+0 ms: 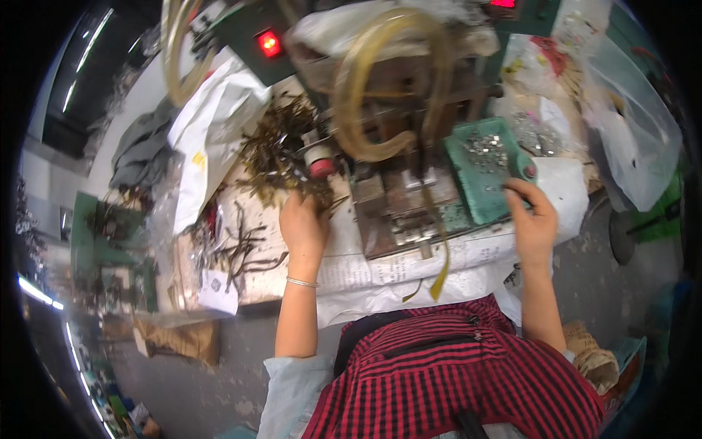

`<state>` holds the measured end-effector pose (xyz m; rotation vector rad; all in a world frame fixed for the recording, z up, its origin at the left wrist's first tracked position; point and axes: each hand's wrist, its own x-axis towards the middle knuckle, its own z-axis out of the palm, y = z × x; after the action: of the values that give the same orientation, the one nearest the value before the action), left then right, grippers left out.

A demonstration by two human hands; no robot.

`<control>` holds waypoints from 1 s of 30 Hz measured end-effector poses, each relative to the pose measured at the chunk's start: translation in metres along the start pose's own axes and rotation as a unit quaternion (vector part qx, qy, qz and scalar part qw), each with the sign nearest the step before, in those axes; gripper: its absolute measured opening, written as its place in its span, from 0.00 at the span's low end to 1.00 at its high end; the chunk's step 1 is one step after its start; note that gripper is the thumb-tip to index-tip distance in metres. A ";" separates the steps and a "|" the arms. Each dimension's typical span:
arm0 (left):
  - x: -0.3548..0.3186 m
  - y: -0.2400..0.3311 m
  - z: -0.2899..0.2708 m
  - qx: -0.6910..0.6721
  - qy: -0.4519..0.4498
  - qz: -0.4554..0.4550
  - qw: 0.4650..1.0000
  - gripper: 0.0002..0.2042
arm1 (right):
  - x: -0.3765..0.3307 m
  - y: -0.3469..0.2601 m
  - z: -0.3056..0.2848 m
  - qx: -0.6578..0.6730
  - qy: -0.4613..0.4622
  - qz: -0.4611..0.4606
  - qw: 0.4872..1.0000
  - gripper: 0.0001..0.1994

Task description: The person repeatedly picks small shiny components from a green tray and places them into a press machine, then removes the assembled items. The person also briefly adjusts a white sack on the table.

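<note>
My left hand [303, 225] is at the near edge of a heap of olive-brown strips [274, 157], its fingers curled on some of them and the tips partly hidden. At the right rim of a green tray [479, 190], my right hand [535, 223] has its thumb and forefinger bent together in a pinch. Whatever is between those fingertips is too small to make out. Small shiny metal pieces [488, 150] lie in the tray. Between my hands, one olive strip [443, 265] hangs from the metal bed of a bench machine [409, 219], touched by neither hand.
A thick yellowish hose [344, 95] loops over the machine. Beside the heap is a red-and-white round knob [319, 162]. Dark strips [248, 252] and a white bag [212, 132] lie on the left. A clear plastic bag [632, 139] hangs at the right.
</note>
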<state>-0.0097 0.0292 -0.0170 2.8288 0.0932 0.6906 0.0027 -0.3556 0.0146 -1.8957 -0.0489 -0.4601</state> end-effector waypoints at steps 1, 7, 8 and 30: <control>-0.004 -0.009 0.014 0.001 -0.008 0.002 1.000 0.06 | 0.005 -0.018 0.010 0.014 -0.024 -0.041 0.999 0.08; 0.001 0.005 0.000 -0.075 -0.026 -0.095 0.992 0.04 | 0.039 -0.066 0.066 0.073 -0.061 -0.130 0.987 0.09; -0.003 0.002 -0.002 -0.083 0.043 -0.046 0.995 0.05 | 0.036 -0.065 0.075 0.117 -0.064 -0.096 0.986 0.11; 0.008 0.155 -0.049 -0.222 0.214 0.362 0.880 0.17 | 0.063 -0.026 0.025 0.143 -0.031 0.026 0.989 0.27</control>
<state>-0.0239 -0.1106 0.0654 2.1670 -0.9636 1.2754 0.0613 -0.3349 0.0521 -1.6257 -0.1017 -0.3388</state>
